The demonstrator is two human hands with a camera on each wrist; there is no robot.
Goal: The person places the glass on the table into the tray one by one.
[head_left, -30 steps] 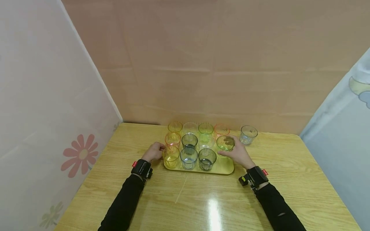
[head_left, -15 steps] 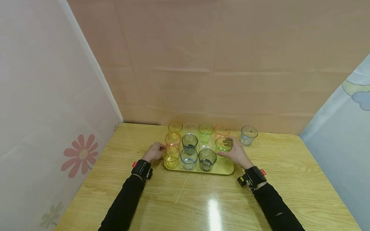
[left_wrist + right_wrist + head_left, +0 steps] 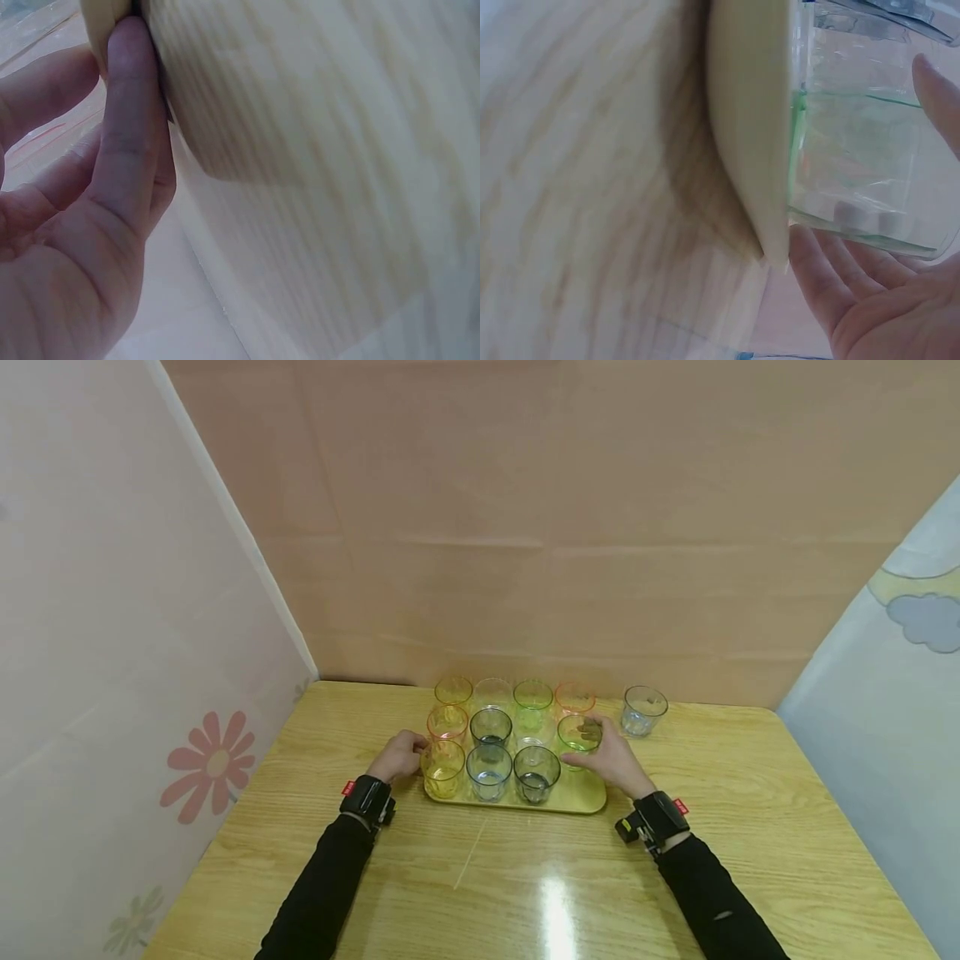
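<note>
A shallow yellow tray holds several drinking glasses in rows. My right hand grips a green-tinted glass at the right end of the middle row, thumb on the near side and fingers beyond. In the right wrist view, the glass stands upright by the tray edge, with fingers along its side. At the tray's left end, my left hand holds the edge beside a yellow glass. The left wrist view has its fingertips pinching the tray rim.
A clear glass stands on the wooden table behind and right of the tray. Front-row neighbours are a bluish glass and a dark grey glass. A beige cloth wall rises behind the table.
The green glass has shifted slightly left in my right hand, closer to its row, then stayed put. My left hand keeps its place at the tray.
</note>
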